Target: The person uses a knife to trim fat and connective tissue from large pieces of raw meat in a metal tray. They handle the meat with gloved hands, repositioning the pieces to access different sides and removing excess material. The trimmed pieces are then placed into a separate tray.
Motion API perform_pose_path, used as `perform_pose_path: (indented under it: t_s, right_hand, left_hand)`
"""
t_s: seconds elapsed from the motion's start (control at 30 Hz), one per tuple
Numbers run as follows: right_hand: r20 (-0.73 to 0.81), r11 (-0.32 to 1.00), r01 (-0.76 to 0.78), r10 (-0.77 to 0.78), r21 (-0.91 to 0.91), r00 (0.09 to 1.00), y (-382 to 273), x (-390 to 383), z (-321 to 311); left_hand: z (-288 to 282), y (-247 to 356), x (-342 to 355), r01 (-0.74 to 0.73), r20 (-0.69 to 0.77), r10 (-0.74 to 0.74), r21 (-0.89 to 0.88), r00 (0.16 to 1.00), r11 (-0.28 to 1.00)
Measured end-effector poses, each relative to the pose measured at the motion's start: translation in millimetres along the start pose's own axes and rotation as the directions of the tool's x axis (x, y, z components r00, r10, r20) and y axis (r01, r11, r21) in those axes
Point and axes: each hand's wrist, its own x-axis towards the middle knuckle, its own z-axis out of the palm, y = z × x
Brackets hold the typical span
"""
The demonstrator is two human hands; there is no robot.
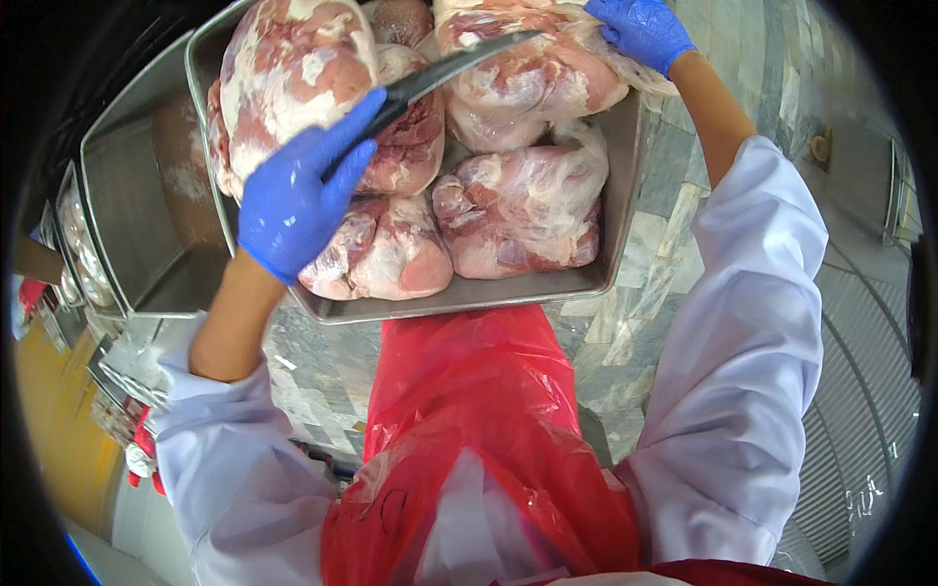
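Note:
In my blue-gloved left hand [298,200] is a dark-handled knife [464,62], its blade pointing right over the meat. My right hand [643,34], also in a blue glove, grips the clear plastic wrap [635,76] at the right end of a large piece of meat [532,73]. Several big pink-and-white cuts fill a deep metal tub [459,300]. One wrapped cut [528,210] lies at its near right, another cut [381,249] at its near left. A larger cut [298,73] rests at the far left, partly behind my left hand.
Left of the tub stands a second metal tub [147,215]. A red plastic apron [469,361] hangs between my arms, close to the tub's near rim. Grey tiled floor [655,215] shows to the right, with a ridged metal surface [850,391] farther right.

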Motion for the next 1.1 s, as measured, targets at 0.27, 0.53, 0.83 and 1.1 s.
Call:
perform_pose_path:
  t_s: [0.27,0.53,0.83,1.1]
  right_hand:
    - [-0.211,0.958,-0.23,0.263,0.168,0.941,-10,-18,16]
    - [-0.437,0.874,-0.32,0.465,0.365,0.77,-18,-26,34]
    - [-0.541,0.869,-0.235,0.461,0.435,0.703,-16,-31,45]
    - [-0.572,0.854,-0.185,0.471,0.486,0.671,-16,-28,54]
  left_hand:
    - [-52,48,130,-0.221,0.355,0.16,0.137,0.921,0.966]
    - [-79,99,164,-0.266,0.556,0.048,0.32,0.83,0.909]
    - [-87,124,188,-0.329,0.554,0.075,0.375,0.829,0.867]
    - [-88,128,202,-0.323,0.6,0.006,0.422,0.8,0.847]
